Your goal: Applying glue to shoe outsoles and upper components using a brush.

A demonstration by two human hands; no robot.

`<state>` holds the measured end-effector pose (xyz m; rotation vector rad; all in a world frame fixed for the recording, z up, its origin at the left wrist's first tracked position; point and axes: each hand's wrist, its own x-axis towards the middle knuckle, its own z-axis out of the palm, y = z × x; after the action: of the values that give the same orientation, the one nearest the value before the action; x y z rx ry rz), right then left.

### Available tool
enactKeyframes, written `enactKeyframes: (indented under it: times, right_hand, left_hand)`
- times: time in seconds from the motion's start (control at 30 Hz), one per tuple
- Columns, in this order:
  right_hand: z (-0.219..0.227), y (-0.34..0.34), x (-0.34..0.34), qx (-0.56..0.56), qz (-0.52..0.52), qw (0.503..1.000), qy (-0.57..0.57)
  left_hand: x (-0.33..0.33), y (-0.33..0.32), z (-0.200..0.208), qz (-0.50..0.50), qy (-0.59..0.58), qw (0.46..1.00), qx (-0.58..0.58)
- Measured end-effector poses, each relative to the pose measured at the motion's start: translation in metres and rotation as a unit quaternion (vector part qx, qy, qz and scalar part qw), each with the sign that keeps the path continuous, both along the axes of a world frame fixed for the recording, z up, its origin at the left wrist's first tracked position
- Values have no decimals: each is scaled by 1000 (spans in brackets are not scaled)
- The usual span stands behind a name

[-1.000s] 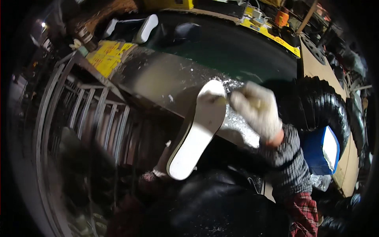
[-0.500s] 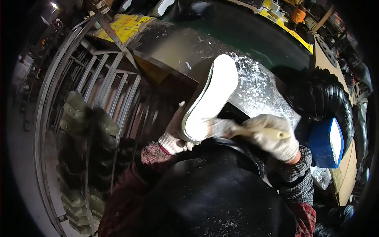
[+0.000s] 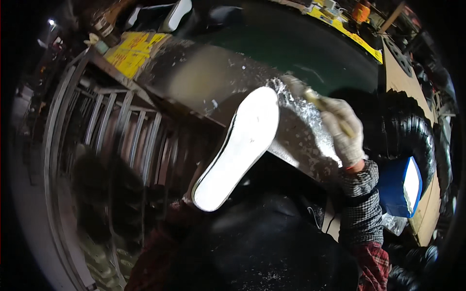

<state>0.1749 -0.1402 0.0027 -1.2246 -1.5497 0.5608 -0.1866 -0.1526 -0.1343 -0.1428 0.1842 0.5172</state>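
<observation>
A shoe [image 3: 242, 145] tilts up in front of me, its underside coated bright white and a thin dark line along its rim. My left hand [image 3: 188, 198] supports it from behind near the narrower end; the fingers are hidden by the sole. In a white, soiled glove, my right hand [image 3: 342, 128] grips the wooden handle of a paintbrush [image 3: 313, 98]. The brush's bristles, blurred, are over the white-smeared part of the workbench [image 3: 194, 72], beyond the shoe and apart from it.
A blue container [image 3: 395, 186] with white inside stands at the right. Behind it lies a ribbed black stack [image 3: 407, 123]. To the left is a metal rack [image 3: 124, 116] with dark shapes on it. Two white-soled shoes [image 3: 175, 15] lie at the back, near yellow sheets [image 3: 133, 53].
The brush has left the sole's near end and moved up and away to the white-smeared bench with my right hand. The shoe has shifted left and nearer, hiding my left hand.
</observation>
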Motion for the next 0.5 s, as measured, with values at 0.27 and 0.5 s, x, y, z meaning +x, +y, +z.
enactKeyframes:
  times: [0.27,0.5]
  right_hand:
    - [56,-65,-50,-310,127,942,-37]
    - [67,-133,12,146,-35,965,-213]
  left_hand:
    - [-3,7,23,16,97,995,31]
    - [56,120,105,95,369,909,170]
